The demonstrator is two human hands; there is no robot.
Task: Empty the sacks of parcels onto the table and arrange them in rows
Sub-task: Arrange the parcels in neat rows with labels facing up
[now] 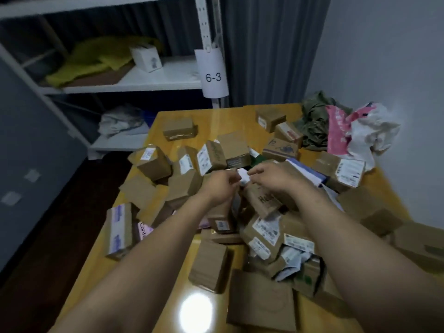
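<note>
Head view, looking down over a yellow wooden table (168,118) that's pretty much buried in brown cardboard parcels (262,227). They're in one messy heap across the middle and right side, tipped every which way, no rows at all. A few sit apart from the heap: one plain box (179,128) near the far left corner, one with a "1001" sticker (153,162) right at the left edge, and a long box with a purple-printed label (120,231) overhanging the left edge closer in.

Both arms reach out over the pile. The left hand (222,182) and right hand (271,175) are close together, fingers curled in toward a small white packet (243,176) sitting between them on top of the heap. Fingertips of both look like they're touching it, but it's blurry, so honestly can't tell if either one has actually got a grip on it.

In the far right corner of the table there's a crumpled green sack (314,121) and just beside it a scrunched pink and white bag (355,131), both lying flat-ish and slack.

Behind the table: a white shelf rack (168,80) with a paper tag reading "6-3" (213,73), a yellow cloth (96,58) and a little white box (146,56) on the shelf, and a grey curtain (264,44). Bright lamp glare (195,311) on the near tabletop.
</note>
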